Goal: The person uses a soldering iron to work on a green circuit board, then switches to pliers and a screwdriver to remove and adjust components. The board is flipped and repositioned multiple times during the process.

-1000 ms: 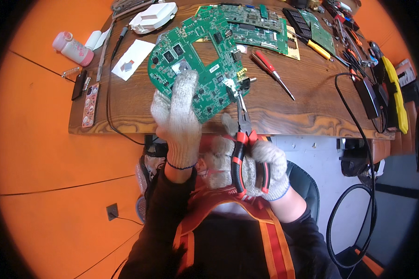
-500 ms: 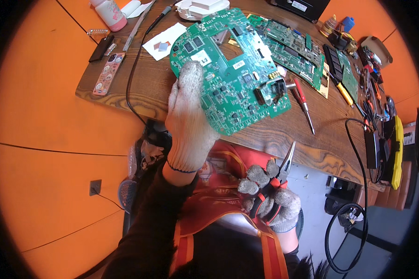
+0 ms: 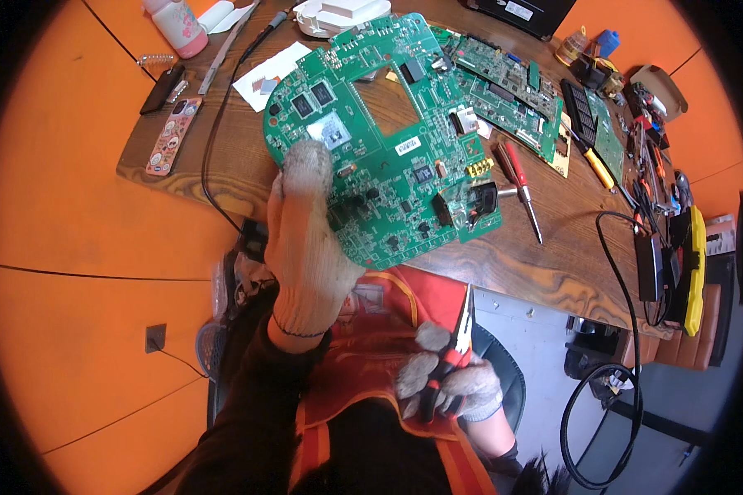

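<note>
My left hand [image 3: 304, 223], in a pale knitted glove, grips the left edge of a large green circuit board [image 3: 371, 177], thumb on its upper face. The board is held tilted above the table's near edge. It has a rectangular cutout, dark chips, a white label and a metal-and-black part near its right edge. Below it, in front of the red apron [image 3: 355, 346], my gloved right hand [image 3: 454, 384] is closed around the red-and-black handles of long-nose pliers [image 3: 464, 326]. Their jaws point upward, apart from the board.
On the wooden table [image 3: 553, 264] lie a red screwdriver [image 3: 520, 186], more circuit boards [image 3: 504, 103], a yellow-handled screwdriver [image 3: 598, 167], a phone [image 3: 173, 136] and a pink-and-white bottle [image 3: 176, 29]. A black cable [image 3: 627, 289] hangs over the right edge.
The circuit board has come lower and closer, turned more face-on. The right hand and pliers have shifted left and slightly down, with the plier handles now nearer together.
</note>
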The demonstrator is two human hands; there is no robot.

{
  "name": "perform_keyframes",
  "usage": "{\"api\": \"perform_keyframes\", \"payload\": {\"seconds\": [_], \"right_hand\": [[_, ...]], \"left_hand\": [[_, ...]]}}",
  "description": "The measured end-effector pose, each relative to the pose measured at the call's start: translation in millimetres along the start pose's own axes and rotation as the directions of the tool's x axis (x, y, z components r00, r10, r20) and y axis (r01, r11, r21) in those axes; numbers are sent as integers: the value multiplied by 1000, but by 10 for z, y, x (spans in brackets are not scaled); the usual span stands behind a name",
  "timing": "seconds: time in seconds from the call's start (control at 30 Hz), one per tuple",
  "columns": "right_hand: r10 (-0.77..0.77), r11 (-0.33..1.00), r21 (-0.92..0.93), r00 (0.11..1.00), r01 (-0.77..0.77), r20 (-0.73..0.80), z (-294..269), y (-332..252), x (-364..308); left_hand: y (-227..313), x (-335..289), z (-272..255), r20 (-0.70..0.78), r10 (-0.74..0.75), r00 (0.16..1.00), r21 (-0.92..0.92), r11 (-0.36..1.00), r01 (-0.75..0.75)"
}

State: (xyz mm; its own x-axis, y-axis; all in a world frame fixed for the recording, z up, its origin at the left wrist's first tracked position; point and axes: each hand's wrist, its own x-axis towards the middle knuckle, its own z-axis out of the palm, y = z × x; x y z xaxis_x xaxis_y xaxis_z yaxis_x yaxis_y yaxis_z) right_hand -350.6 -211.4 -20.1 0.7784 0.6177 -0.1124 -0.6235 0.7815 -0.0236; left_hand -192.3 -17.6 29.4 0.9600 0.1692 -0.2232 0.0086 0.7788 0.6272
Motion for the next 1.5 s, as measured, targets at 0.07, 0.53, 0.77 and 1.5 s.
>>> {"api": "perform_keyframes", "payload": {"seconds": [0.07, 0.53, 0.77, 1.5], "right_hand": [[44, 996, -84, 999, -44, 1, 5, 42, -7], [179, 984, 30, 979, -177, -101, -55, 95, -60], [228, 973, 57, 969, -224, -91, 112, 172, -119], [-923, -356, -22, 348, -934, 165, 527, -1463, 541]], "left_hand": [[3, -35, 8, -9, -15, 1000, -21, 1000, 14], [-40, -110, 59, 103, 220, 970, 418, 875, -243], [107, -24, 182, 288, -261, 921, 51, 965, 258], [135, 131, -69, 307, -25, 951, 216, 975, -44]]}}
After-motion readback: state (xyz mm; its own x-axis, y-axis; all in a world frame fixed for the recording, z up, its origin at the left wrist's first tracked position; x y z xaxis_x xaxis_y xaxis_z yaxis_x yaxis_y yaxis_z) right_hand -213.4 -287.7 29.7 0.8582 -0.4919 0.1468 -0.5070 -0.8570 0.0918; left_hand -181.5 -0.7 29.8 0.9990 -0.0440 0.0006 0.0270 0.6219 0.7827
